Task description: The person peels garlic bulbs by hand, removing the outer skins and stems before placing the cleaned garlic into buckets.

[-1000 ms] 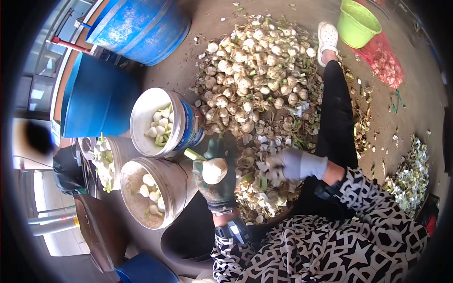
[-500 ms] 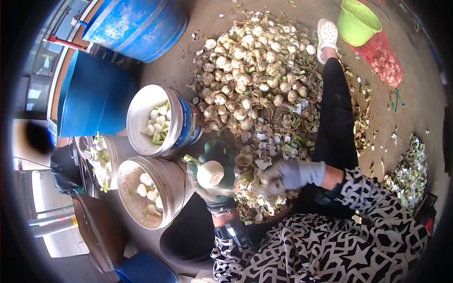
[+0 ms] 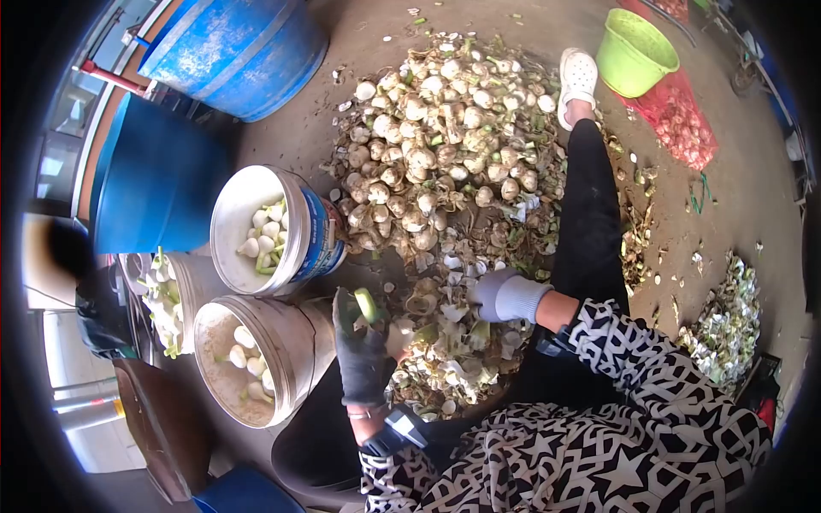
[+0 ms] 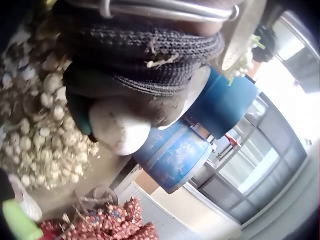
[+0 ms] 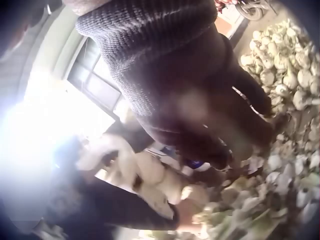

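My left hand [image 3: 361, 363], in a dark glove, holds a white garlic bulb [image 3: 399, 339] with a cut green stem [image 3: 366, 305] sticking out past the fingers. From the left wrist view, the pale bulb [image 4: 122, 127] shows below the glove's knitted cuff. The right hand [image 3: 507, 296], in a grey glove, hovers over a heap of loose garlic skins [image 3: 453, 363], apart from the bulb. Its fingers [image 5: 250, 120] hang loosely with gaps between them in the right wrist view. Beyond the hands lies a large pile of unpeeled garlic bulbs [image 3: 428, 154].
Left of me stand a white bucket [image 3: 299, 355] and a blue-labelled bucket [image 3: 321, 235], both with peeled bulbs inside. Behind them are a third bucket [image 3: 198, 291] and big blue barrels [image 3: 239, 64]. My outstretched leg [image 3: 590, 205] borders the pile; a green bucket [image 3: 634, 56] stands beyond.
My left hand has turned over, from palm up with the bulb on show to back up with the bulb partly covered. The right hand has moved slightly away. The head view has shifted.
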Action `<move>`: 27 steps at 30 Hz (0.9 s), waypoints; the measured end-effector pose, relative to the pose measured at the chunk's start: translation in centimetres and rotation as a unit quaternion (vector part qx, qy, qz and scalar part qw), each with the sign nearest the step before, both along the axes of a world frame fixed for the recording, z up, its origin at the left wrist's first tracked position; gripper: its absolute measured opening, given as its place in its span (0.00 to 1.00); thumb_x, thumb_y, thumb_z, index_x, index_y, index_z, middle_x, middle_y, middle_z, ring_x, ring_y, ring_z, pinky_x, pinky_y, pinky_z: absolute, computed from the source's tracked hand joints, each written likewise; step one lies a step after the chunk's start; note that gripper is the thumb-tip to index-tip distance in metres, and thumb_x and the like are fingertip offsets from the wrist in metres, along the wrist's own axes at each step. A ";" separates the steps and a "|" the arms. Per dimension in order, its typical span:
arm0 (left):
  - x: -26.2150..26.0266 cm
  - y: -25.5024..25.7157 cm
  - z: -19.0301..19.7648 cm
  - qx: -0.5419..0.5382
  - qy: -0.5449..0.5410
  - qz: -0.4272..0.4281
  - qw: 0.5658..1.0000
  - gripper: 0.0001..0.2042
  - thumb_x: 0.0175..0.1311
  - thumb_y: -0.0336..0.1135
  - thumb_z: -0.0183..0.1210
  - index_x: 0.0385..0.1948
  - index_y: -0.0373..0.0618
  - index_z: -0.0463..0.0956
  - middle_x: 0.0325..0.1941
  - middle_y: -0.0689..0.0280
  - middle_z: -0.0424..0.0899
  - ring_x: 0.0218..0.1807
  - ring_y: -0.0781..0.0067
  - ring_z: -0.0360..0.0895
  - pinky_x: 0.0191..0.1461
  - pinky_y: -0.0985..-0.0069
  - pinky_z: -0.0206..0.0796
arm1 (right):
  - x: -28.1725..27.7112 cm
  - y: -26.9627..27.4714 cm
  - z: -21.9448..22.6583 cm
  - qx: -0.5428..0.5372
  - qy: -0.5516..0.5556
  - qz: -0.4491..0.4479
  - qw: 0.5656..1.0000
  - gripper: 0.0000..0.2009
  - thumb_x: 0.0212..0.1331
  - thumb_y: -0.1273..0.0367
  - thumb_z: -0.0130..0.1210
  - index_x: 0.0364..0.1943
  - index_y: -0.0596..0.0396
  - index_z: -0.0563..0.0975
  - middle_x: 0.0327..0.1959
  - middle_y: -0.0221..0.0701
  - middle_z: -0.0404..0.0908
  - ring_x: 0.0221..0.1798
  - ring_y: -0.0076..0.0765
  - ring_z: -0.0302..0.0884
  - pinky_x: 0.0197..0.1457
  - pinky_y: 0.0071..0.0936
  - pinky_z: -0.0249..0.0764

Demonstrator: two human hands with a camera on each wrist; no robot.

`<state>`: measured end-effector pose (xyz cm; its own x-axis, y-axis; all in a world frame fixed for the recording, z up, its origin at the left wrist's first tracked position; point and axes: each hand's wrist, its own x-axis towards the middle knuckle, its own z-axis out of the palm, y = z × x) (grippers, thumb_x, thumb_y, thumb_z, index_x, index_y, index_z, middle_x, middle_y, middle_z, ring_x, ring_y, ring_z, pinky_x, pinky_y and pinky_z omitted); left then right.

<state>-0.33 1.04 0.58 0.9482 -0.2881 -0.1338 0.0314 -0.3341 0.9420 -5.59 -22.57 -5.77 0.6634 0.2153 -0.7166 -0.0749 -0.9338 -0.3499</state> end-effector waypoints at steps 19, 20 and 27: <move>3.9 -0.8 -5.8 0.180 0.019 -0.053 0.982 0.22 0.59 0.32 0.61 0.55 0.35 0.71 0.52 0.54 0.79 0.53 0.62 0.77 0.59 0.70 0.66 | 9.9 6.9 -23.9 0.080 0.002 -0.635 0.768 0.21 0.56 0.59 0.55 0.55 0.42 0.72 0.56 0.42 0.74 0.57 0.53 0.73 0.56 0.45 0.71; 3.7 -0.3 -8.1 0.158 0.040 -0.060 0.985 0.22 0.59 0.32 0.61 0.55 0.35 0.71 0.51 0.55 0.80 0.53 0.62 0.77 0.59 0.71 0.66 | 8.1 6.6 -23.5 0.077 0.003 -0.636 0.768 0.21 0.56 0.59 0.55 0.55 0.42 0.72 0.56 0.42 0.74 0.57 0.53 0.73 0.56 0.45 0.71; 3.0 0.4 -10.1 0.160 0.108 -0.063 0.979 0.19 0.63 0.33 0.58 0.54 0.37 0.72 0.51 0.54 0.80 0.53 0.65 0.77 0.58 0.72 0.67 | 8.8 5.4 -16.3 0.081 -0.137 -0.438 0.885 0.32 0.48 0.60 0.60 0.61 0.49 0.64 0.68 0.42 0.61 0.67 0.46 0.64 0.65 0.37 0.66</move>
